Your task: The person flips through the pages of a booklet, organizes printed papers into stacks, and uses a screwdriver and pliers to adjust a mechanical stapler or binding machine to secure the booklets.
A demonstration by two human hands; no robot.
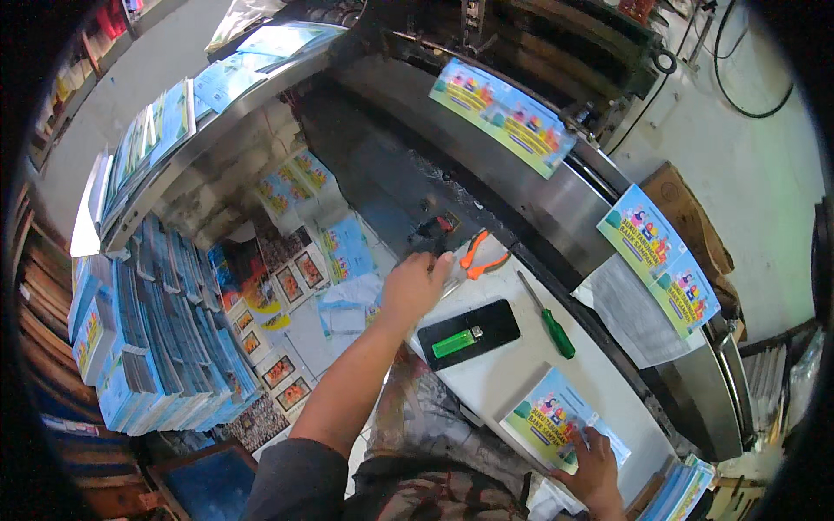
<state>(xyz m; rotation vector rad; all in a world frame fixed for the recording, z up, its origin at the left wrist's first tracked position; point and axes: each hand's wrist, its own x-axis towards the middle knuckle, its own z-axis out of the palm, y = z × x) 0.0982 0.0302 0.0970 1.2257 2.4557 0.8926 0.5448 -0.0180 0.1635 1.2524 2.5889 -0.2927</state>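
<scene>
My left hand (417, 285) reaches to the far corner of the white worktop (508, 382), beside pliers with orange and black handles (476, 258). Its fingers point away and are partly hidden, close to a small dark object with a red part (439, 227). On the near right of the worktop, my right hand (594, 471) rests on a blue and green printed booklet (549, 415), thumb and fingers apart. Between the hands lie a black phone (499, 321) with a green lighter (453, 343) on it, and a green-handled screwdriver (554, 330).
A metal machine bed (556, 204) curves beyond the worktop, carrying printed sheets (504, 113) and another printed sheet (660, 260). Stacked booklets (165, 347) stand at left, below a ledge with more prints (226, 82). Further booklets (682, 491) stand at the near right corner.
</scene>
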